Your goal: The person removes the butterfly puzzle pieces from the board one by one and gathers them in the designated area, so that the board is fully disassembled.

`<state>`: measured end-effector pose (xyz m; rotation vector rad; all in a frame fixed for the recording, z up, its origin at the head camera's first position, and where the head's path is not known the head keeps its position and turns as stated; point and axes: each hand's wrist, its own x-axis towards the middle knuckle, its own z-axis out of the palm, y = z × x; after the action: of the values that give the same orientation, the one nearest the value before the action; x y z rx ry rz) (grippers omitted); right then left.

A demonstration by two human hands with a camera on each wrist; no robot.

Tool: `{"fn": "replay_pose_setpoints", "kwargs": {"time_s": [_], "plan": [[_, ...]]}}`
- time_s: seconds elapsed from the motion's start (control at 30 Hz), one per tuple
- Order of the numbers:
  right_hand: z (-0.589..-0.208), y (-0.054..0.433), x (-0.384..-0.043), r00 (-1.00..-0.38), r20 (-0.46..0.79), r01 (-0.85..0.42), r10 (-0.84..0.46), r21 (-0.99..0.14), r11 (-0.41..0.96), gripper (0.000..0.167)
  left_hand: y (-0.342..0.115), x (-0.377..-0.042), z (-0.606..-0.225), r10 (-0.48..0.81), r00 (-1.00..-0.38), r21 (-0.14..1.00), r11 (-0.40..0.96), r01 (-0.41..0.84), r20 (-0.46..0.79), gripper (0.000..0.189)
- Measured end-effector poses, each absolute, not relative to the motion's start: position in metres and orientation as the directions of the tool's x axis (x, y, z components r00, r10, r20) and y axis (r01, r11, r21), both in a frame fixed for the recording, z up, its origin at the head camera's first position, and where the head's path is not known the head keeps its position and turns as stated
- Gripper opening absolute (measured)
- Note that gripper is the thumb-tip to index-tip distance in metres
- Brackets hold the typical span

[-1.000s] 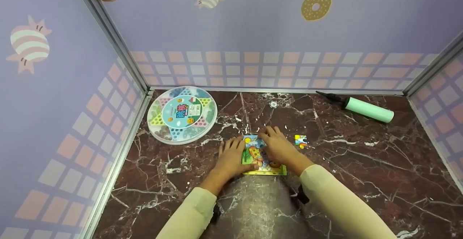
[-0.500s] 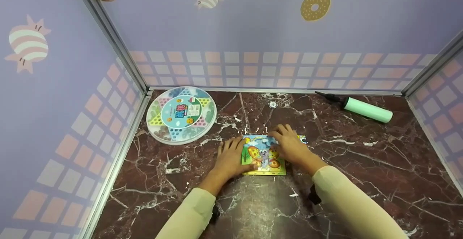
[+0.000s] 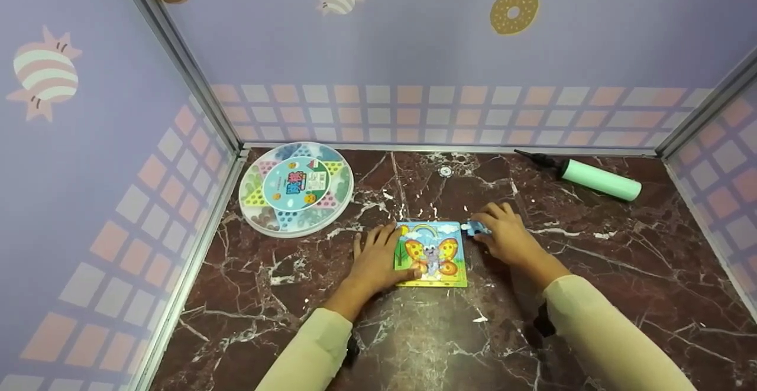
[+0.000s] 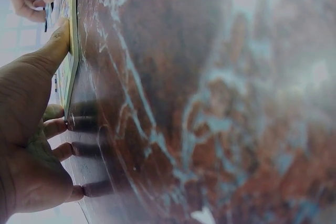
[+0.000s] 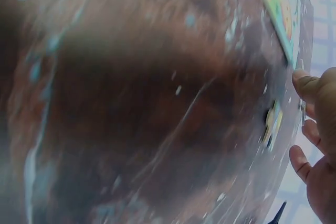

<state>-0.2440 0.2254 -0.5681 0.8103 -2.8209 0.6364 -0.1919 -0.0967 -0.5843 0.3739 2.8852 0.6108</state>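
A square butterfly picture puzzle (image 3: 430, 255) lies on the dark marbled table. My left hand (image 3: 375, 259) rests at its left side, thumb on the lower part of the picture and fingers along the left edge. In the left wrist view those fingertips reach the table beside the board. My right hand (image 3: 510, 238) is just off the puzzle's upper right corner, pinching a blue puzzle piece (image 3: 473, 229) between thumb and fingers. Another puzzle piece (image 5: 273, 124) lies on the table under the right hand in the right wrist view; the hand hides it in the head view.
A round Chinese checkers box (image 3: 297, 190) lies at the back left. At the back right is a light green hand pump (image 3: 601, 180) with a black nozzle. A small round token (image 3: 445, 171) lies near the back wall (image 3: 378, 36), and pale walls stand on both sides.
My right hand has moved right from over the puzzle to beside its upper right corner, carrying the blue puzzle piece and covering the loose piece. The left hand has stayed in place.
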Motion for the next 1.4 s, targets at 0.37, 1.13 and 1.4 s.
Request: {"fn": "replay_pose_setpoints", "kwargs": {"time_s": [0.37, 1.13, 1.4], "plan": [[-0.572, 0.269, -0.245, -0.855, 0.259, -0.517, -0.449, -0.367, 0.773, 0.033, -0.097, -0.192, -0.586, 0.27, -0.955, 0.425, 0.884, 0.197, -0.119, 0.112], [-0.577, 0.303, -0.24, -0.888, 0.194, -0.46, -0.417, -0.365, 0.809, 0.024, -0.096, -0.192, -0.582, 0.267, -0.956, 0.421, 0.886, 0.192, -0.125, 0.114], [-0.577, 0.302, -0.241, -0.896, 0.154, -0.442, -0.415, -0.365, 0.819, 0.025, -0.096, -0.192, -0.584, 0.27, -0.955, 0.417, 0.887, 0.197, -0.122, 0.112]]}}
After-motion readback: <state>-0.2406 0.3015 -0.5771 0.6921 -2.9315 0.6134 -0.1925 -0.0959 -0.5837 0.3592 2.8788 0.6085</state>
